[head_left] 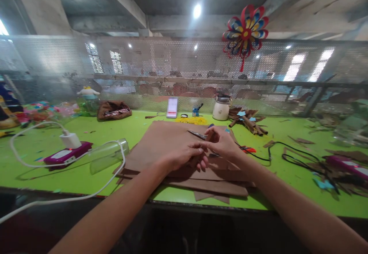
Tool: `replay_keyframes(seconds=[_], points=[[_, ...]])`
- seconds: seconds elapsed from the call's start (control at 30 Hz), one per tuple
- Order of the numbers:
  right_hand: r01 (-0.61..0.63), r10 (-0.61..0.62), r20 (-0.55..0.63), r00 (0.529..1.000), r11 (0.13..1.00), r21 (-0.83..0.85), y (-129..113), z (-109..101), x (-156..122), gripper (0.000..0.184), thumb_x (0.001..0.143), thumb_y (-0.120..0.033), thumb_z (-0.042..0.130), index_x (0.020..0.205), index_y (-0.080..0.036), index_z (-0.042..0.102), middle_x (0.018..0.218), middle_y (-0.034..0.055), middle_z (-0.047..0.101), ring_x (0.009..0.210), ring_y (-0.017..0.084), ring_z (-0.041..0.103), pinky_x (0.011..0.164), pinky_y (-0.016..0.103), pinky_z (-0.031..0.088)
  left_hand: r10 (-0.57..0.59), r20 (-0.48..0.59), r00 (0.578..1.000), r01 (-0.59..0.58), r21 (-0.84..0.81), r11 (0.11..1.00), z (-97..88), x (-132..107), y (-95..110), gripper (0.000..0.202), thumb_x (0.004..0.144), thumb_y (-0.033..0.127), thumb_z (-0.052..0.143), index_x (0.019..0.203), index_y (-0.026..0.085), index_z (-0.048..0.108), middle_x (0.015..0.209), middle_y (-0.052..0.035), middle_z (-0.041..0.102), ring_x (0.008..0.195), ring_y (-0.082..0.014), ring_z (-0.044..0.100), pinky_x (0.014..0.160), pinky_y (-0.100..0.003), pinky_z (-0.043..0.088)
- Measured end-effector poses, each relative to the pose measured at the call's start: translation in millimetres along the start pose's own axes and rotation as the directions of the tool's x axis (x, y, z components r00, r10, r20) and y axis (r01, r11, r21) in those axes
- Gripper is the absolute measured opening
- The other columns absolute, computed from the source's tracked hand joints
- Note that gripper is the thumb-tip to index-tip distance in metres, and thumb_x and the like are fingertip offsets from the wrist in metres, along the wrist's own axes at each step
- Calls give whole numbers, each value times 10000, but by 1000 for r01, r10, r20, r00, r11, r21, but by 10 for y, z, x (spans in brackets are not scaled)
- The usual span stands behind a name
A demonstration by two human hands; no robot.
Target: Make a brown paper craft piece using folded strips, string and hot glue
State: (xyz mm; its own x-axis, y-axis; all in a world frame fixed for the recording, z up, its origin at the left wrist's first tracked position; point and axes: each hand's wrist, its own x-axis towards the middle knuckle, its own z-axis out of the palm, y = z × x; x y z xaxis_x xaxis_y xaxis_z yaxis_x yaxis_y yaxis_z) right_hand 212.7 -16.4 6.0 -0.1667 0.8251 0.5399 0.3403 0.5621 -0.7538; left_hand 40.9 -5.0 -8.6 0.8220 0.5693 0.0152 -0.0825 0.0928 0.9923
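Above a stack of brown paper sheets, my two hands meet with their fingertips close together. My right hand is closed around a pair of scissors; the metal blades point left, and a bit of dark handle shows above the fingers. Curled in with its fingertips pinched, my left hand sits just left of and below the right one. What lies between the left fingers is hidden. The lower sheets of the stack reach toward the table's front edge.
Left on the green table are a clear plastic cup on its side, a purple power strip and a white cable. Behind the stack stand a phone and a cream jug. Rolled brown paper and black cable lie right.
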Motion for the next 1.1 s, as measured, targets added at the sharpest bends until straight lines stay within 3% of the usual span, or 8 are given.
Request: replay_keyframes(seconds=[0.2,0.3,0.47,0.7,0.8,0.93,1.0,1.1], points=[[-9,11,-28,1000,997,77,65,24,-12,237,727,-369,650,717,-197,487,548,-25,566,460,109,509,435,229,376,100,-242,965,-42,235,971,118,7,76,221,820,371,497,832,150,512,581,41,474,489,-60,376,471,-193,276],[-22,25,-35,999,996,87,46,37,-25,234,773,-396,596,718,-194,491,509,-34,554,409,93,474,403,217,362,134,-239,962,-59,296,953,123,3,81,234,811,392,499,788,159,499,544,57,431,474,-61,340,457,-197,242],[-107,110,-24,994,990,94,18,40,-40,287,802,-457,533,730,-181,503,489,-24,566,379,84,472,369,192,364,44,-222,974,5,217,976,91,-11,63,283,795,443,510,759,164,476,515,62,432,424,-53,330,427,-196,222],[-226,209,98,973,948,225,86,-73,40,404,775,-559,486,802,-159,533,512,-8,573,390,104,491,376,218,399,-21,-278,960,69,165,984,38,-27,34,281,782,446,523,780,167,491,480,68,429,387,-47,328,410,-178,227],[-168,166,25,986,981,98,85,-134,82,406,785,-552,479,776,-153,553,624,28,605,521,134,560,465,245,449,-44,-339,940,121,211,970,40,-13,32,280,780,442,514,742,166,482,453,71,414,365,-46,302,398,-183,205],[-54,46,-68,997,990,-131,38,-80,51,517,724,-471,615,1111,-141,523,857,75,644,764,182,611,635,277,489,29,-356,934,98,332,938,57,12,26,298,788,457,489,734,165,496,470,62,431,391,-58,330,403,-196,220],[-54,45,-49,998,978,-199,21,-18,14,581,673,-416,680,1155,-136,515,806,59,643,729,177,606,627,274,483,74,-381,922,92,399,912,66,15,28,294,796,449,475,741,162,509,473,62,425,408,-66,341,414,-203,229],[-80,75,-42,996,985,-150,30,44,-20,415,710,-370,643,1047,-134,584,660,21,615,586,143,572,515,239,447,115,-377,919,76,455,887,92,5,54,316,807,450,458,691,160,502,450,66,399,413,-68,328,429,-210,233]])
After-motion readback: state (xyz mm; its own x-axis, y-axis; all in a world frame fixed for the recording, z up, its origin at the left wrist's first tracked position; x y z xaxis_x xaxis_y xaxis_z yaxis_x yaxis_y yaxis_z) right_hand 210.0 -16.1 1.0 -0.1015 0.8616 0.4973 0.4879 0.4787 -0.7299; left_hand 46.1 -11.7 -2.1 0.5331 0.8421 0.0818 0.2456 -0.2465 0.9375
